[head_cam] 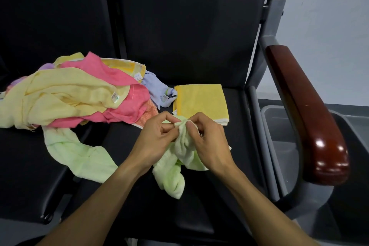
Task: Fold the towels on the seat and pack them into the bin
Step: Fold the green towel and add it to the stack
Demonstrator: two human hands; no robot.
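Both hands, left hand [157,138] and right hand [207,142], pinch green towel [179,158] edge, apparently corner; bare seat [229,175] rightward.

— Where are the towels?
— Light green towel [175,158] bunched up at the near middle of the seat [199,56]; yellow towel [201,102] folded flat behind it; loose pile [75,94] left.
— The bin?
— Grey bin [279,138], right, beyond the armrest.

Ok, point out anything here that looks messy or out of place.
The towel pile sprawls unfolded across the seat, while only the yellow towel lies folded. The green towel is twisted, pinched by the left hand and right hand. Nothing looks damaged.
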